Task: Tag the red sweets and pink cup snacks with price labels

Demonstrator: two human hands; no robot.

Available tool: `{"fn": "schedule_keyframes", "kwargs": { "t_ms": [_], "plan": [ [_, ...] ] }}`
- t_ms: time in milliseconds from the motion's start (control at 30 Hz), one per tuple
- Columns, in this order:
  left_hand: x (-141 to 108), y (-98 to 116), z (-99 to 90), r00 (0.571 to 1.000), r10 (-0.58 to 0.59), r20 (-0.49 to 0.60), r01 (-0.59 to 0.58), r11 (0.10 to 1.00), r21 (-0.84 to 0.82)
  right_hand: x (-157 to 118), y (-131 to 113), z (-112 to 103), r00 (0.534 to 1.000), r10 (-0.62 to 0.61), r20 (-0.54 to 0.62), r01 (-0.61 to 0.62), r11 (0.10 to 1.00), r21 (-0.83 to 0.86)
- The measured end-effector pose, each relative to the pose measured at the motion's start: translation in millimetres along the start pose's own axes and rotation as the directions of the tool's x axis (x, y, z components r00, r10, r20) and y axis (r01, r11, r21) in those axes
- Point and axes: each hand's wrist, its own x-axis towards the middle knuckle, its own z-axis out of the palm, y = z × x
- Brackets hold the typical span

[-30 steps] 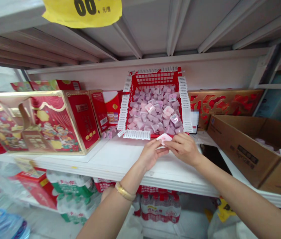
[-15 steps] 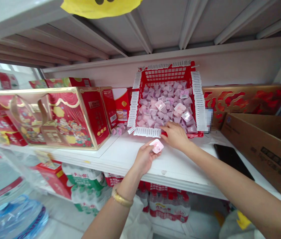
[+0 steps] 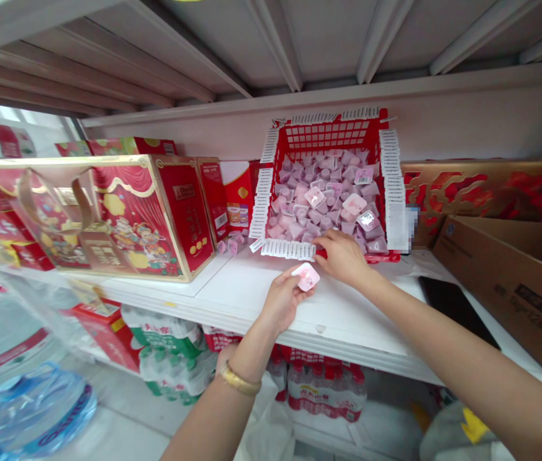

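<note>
One small pink-lidded cup (image 3: 306, 276) sits in my left hand (image 3: 280, 302), just in front of the basket and above the shelf (image 3: 239, 291). My left fingers grip it with the lid turned up towards me; a light hold at the sides is best, so the printed face lies flat and uncovered. My right hand (image 3: 343, 257) is at the basket's front rim, fingers bent at the end of a row of white barcode labels (image 3: 287, 249) (whether they pinch one, I cannot tell). A label there is best taken by its very edge, peeled slowly, without dragging its neighbours or creasing it. Behind, the red basket (image 3: 373, 142) holds a heap of similar cups (image 3: 316, 197). Further out, a patterned gift box (image 3: 141, 218) stands to the left, and a black flat object (image 3: 456, 310) and an open carton (image 3: 511, 294) to the right.
</note>
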Motion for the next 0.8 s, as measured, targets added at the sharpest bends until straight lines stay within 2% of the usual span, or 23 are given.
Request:
{"fn": "schedule_keyframes", "kwargs": {
  "t_ms": [333,433,500,567,667,733,800],
  "plan": [
    [0.2,0.1,-0.1,1.000,-0.005,-0.019,0.005,1.000,-0.003,-1.5,0.0,4.2,0.998,0.055,-0.040,-0.045,0.977,0.206],
    [1.6,-0.8,-1.6,1.000,-0.002,-0.017,0.002,1.000,-0.007,-3.6,4.0,3.9,0.997,0.062,-0.051,-0.043,0.947,0.320],
    [2.0,-1.1,-2.0,1.000,0.005,-0.014,-0.005,1.000,-0.010,-6.8,6.5,1.0,0.991,0.130,-0.039,-0.100,0.893,0.440],
    [1.7,-1.4,-1.7,1.000,0.014,-0.008,-0.014,1.000,-0.006,-11.8,7.5,-3.6,0.969,0.243,0.039,-0.212,0.748,0.628],
    [0.3,-2.0,-0.3,1.000,0.023,0.003,-0.023,1.000,0.014,-21.2,5.5,-10.0,0.905,0.334,0.264,-0.376,0.336,0.864],
    [-0.7,-2.3,0.5,0.999,0.027,0.017,-0.028,0.999,0.028,-26.9,2.3,-11.0,0.860,0.306,0.409,-0.452,0.084,0.888],
    [-1.1,-2.5,0.7,0.999,0.031,0.032,-0.032,0.999,0.041,-31.0,-0.6,-8.7,0.816,0.268,0.513,-0.515,-0.067,0.855]
  ]
}}
